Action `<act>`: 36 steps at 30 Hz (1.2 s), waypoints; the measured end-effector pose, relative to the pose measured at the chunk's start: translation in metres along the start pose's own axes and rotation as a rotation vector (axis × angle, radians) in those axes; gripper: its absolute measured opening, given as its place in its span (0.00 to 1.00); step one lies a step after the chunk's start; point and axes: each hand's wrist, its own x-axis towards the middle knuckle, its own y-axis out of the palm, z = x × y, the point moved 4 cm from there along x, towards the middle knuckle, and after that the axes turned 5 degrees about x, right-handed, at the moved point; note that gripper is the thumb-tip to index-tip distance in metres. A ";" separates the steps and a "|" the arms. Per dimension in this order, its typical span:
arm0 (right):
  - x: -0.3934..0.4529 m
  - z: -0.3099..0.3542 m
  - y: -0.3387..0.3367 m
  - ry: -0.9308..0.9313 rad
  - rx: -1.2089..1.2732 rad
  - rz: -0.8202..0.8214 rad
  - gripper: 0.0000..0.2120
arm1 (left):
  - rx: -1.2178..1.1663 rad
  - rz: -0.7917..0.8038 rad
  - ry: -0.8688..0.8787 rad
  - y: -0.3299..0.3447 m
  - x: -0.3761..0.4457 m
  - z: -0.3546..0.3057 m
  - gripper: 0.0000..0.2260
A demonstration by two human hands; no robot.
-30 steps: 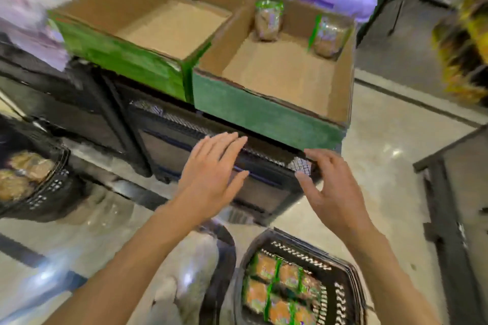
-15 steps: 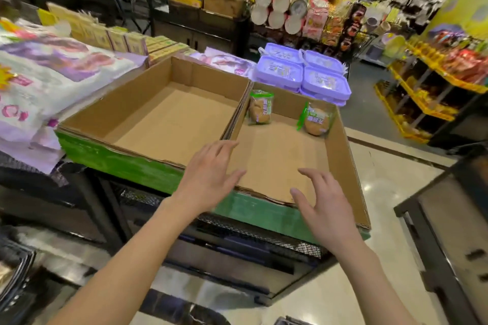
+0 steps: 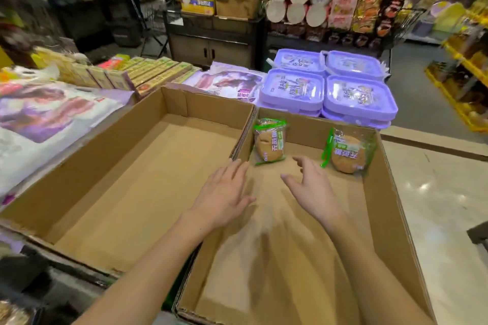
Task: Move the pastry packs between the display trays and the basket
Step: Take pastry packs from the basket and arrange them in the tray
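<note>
Two green-wrapped round pastry packs, left one (image 3: 269, 142) and right one (image 3: 348, 150), remain far in the right brown cardboard tray (image 3: 390, 208); left hand (image 3: 224, 195) and right hand (image 3: 314, 190), both released and empty, have moved from the basket to just short of them.

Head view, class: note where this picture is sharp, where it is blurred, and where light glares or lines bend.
Head view: the two pastry packs and the purple tubs read sharp; the far left edge and the top left shelves smear with motion blur; the floor at right carries bright glare spots; the right tray walls splay outward from wide-angle distortion; both hands are slightly soft.
</note>
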 end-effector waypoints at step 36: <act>0.049 -0.092 -0.031 0.335 0.876 -0.412 0.21 | -0.854 -0.155 -0.565 0.064 0.187 -0.011 0.34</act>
